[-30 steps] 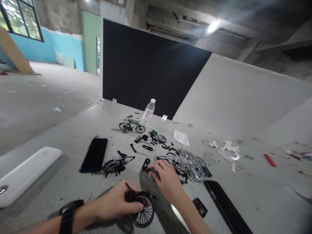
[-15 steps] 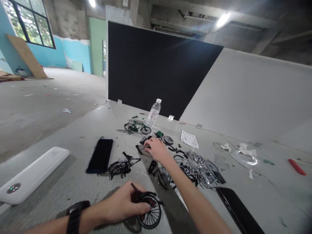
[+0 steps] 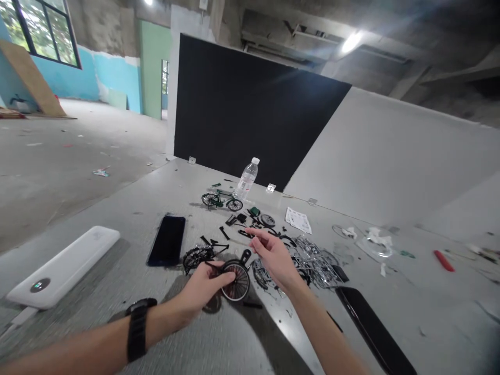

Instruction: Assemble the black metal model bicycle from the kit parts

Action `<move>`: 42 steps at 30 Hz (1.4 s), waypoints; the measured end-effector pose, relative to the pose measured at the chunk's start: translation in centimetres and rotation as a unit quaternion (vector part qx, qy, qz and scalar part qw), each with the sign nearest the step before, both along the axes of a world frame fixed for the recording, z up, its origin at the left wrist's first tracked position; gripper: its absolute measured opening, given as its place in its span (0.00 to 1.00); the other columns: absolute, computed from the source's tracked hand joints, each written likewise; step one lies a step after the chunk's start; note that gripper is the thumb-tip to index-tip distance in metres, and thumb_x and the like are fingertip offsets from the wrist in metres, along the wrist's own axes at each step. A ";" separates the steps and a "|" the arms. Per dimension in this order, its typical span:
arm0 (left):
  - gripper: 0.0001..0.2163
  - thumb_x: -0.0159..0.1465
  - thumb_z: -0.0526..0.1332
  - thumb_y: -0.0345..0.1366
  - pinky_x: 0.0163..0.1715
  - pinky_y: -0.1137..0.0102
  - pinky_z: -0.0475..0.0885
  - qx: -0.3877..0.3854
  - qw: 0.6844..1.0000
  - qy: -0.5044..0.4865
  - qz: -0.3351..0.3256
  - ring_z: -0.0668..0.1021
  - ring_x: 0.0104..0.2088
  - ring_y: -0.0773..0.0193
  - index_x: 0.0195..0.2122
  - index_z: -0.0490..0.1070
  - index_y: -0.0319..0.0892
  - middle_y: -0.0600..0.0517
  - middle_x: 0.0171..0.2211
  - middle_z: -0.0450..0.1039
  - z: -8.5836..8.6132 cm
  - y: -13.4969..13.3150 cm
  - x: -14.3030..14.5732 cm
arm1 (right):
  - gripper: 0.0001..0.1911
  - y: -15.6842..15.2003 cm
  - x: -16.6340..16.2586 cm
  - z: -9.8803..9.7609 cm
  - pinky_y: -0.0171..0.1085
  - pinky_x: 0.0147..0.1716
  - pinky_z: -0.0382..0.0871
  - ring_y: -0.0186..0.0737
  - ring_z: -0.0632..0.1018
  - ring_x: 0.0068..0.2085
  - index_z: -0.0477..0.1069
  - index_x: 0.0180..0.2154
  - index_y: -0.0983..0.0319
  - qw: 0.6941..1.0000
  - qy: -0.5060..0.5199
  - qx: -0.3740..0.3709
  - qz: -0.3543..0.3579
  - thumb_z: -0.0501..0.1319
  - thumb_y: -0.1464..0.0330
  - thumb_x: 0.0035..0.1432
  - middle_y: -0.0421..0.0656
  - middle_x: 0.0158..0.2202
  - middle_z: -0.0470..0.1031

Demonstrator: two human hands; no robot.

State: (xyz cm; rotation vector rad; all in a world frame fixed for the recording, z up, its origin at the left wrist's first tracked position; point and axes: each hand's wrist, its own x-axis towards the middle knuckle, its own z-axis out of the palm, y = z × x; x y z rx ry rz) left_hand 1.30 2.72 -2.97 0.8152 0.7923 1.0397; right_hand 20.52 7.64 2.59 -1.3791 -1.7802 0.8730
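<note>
My left hand point(image 3: 207, 285) is closed on a small black model bicycle wheel point(image 3: 239, 284), with thin spokes and a dark piece at its upper side. Farther right, my right hand point(image 3: 273, 258) has its thumb and index finger drawn close together. At those fingertips is a small dark part point(image 3: 245, 234); whether it is gripped or lies on the table behind, I cannot tell. A partly built black model bicycle point(image 3: 199, 256) rests just beyond my left hand. Behind both hands stands a green model bicycle point(image 3: 222, 200) with both wheels on.
A dark phone point(image 3: 167, 240) and a white power bank point(image 3: 64, 265) lie to the left. Grey part frames point(image 3: 316, 260) spread right of my right hand, near a black oblong object point(image 3: 373, 328). A water bottle point(image 3: 248, 178), paper sheet point(image 3: 299, 220) and red-handled tool point(image 3: 444, 260) lie farther off.
My right hand has drawn back from the loose parts toward the wheel. My left hand has lifted the wheel farther forward over the table, and the view has shifted slightly.
</note>
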 end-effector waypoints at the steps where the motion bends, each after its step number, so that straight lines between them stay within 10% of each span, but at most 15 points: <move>1: 0.24 0.45 0.78 0.51 0.32 0.69 0.73 -0.009 1.000 -0.004 0.012 0.77 0.28 0.64 0.34 0.78 0.37 0.48 0.31 0.78 0.0 0.0 0.0 | 0.22 -1.0 0.0 0.0 0.39 0.38 0.71 0.38 0.74 0.34 0.74 0.48 0.61 0.994 0.102 -0.043 -0.014 0.59 0.51 0.65 0.43 0.34 0.74; 4: 0.23 0.46 0.78 0.49 0.32 0.69 0.73 -0.008 1.000 -0.014 0.004 0.77 0.29 0.64 0.35 0.78 0.37 0.48 0.32 0.79 -0.1 0.0 -0.1 | 0.20 -3.3 0.0 -0.4 0.38 0.38 0.73 0.36 0.74 0.32 0.77 0.37 0.60 0.940 0.310 -0.135 -0.043 0.72 0.52 0.51 0.41 0.32 0.73; 9: 0.23 0.47 0.78 0.48 0.32 0.69 0.73 -0.019 1.000 -0.019 0.005 0.78 0.28 0.65 0.37 0.77 0.37 0.48 0.33 0.79 -0.6 0.1 -0.1 | 0.18 -5.0 0.0 -0.5 0.38 0.38 0.74 0.37 0.75 0.34 0.77 0.35 0.60 0.923 0.350 -0.159 -0.033 0.74 0.54 0.51 0.44 0.35 0.75; 16: 0.21 0.52 0.75 0.49 0.33 0.69 0.74 0.017 0.999 -0.020 -0.030 0.78 0.32 0.63 0.37 0.79 0.35 0.47 0.33 0.79 0.1 0.1 -0.6 | 0.15 -6.0 -0.4 -0.6 0.39 0.33 0.71 0.39 0.75 0.32 0.79 0.40 0.59 0.997 0.075 0.024 -0.017 0.63 0.55 0.64 0.45 0.33 0.78; 23: 0.21 0.52 0.75 0.49 0.34 0.66 0.75 0.035 0.999 0.004 -0.007 0.78 0.33 0.61 0.36 0.78 0.37 0.48 0.33 0.78 -0.6 0.2 -0.6 | 0.15 -7.8 -0.9 -2.8 0.40 0.35 0.71 0.40 0.74 0.35 0.76 0.51 0.58 0.909 -0.174 0.374 0.060 0.58 0.75 0.68 0.44 0.33 0.78; 42: 0.15 0.51 0.76 0.40 0.32 0.70 0.74 0.006 1.000 0.006 -0.012 0.79 0.32 0.64 0.35 0.81 0.36 0.48 0.33 0.81 -0.2 0.1 -0.7 | 0.13 -8.0 0.4 -1.7 0.41 0.35 0.73 0.41 0.77 0.36 0.74 0.52 0.61 0.882 -0.284 0.366 0.090 0.56 0.69 0.71 0.46 0.36 0.79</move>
